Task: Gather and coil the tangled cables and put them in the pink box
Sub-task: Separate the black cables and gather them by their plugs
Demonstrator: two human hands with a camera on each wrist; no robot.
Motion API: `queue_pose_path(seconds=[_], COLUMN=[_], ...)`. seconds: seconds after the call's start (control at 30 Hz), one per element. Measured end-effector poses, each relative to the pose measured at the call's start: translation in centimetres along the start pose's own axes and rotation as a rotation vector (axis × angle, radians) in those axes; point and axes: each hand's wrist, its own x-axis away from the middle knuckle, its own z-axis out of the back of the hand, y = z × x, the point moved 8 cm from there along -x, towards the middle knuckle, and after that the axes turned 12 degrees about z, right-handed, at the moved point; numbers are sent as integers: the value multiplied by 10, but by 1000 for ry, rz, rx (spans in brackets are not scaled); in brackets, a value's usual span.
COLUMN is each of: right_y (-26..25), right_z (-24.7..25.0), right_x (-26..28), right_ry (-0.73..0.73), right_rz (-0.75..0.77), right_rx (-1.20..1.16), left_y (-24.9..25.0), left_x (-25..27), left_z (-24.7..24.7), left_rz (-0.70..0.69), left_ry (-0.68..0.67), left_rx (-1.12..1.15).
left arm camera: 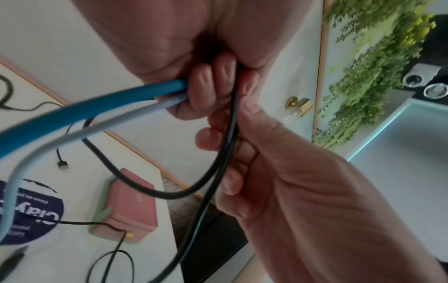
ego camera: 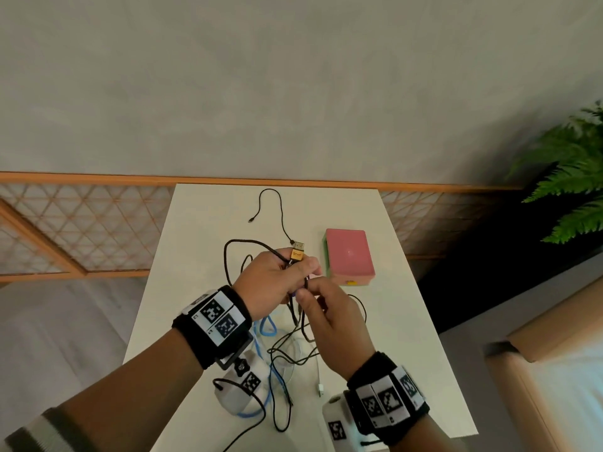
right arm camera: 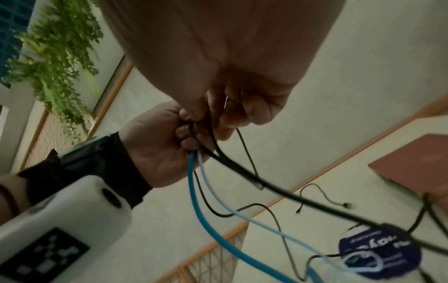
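Black and blue cables are hanging from the left hand, which is gripping them above the table; the right hand is pinching a black strand just beneath. Pink box is sitting closed nearby. Feeding even loops without snagging the trailing ends seems best

Bare white table lies at 9 o'clock of the cable tangle. The closed pink box blocks 2 o'clock. A thin black cable crosses 12 o'clock. The strip past the box, at 3 o'clock, appears clear.
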Motion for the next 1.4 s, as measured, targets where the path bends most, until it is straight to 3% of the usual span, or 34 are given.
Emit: queue_pose_path(seconds=[0.23,0.4,0.53,0.73,1.07,1.23,1.4], right_y=[-4,-6,-3,5,5,-8,-7], right_z=[20,16,8,19,17,25,21], right_x=[-6,-19,-26,-36,-51,-60,-60], right_ry=[202,180,155,150,20,54,77], right_rz=[-116,-185,-234,-249,-273,-228,-256], right_rx=[-303,-433,-498,-440,-583,-584,-522], left_y=[-5,7,17,-4,14,41,45], left_x=[6,24,29,16,15,16,18], left_z=[7,-13,-25,-2,6,24,39], left_rz=[47,-74,-181,53,-42,-152,-87], left_ry=[-41,-167,-173,-56,-82,43,170], left_rx=[119,-182,-375,-145,-243,-177,-38])
